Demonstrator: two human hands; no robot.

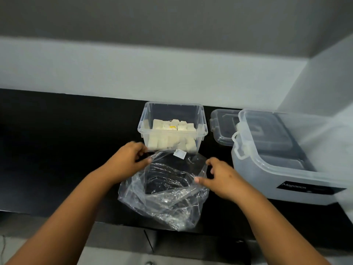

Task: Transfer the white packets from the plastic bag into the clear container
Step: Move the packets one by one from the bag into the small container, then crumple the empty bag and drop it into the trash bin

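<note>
A clear plastic container point(202, 119) stands on the black counter, holding several white packets point(172, 136). In front of it lies a crumpled transparent plastic bag point(164, 196) with its mouth held wide. My left hand point(127, 161) pinches the bag's left rim. My right hand point(219, 177) pinches the right rim. One white packet point(180, 154) sits at the bag's far edge, just before the container's front wall. No other packets show through the bag.
A clear lid point(222, 127) lies right of the container. A larger translucent storage box point(290, 155) with a black label fills the right side. The black counter point(66, 150) ends at a front edge near me, with a white wall behind.
</note>
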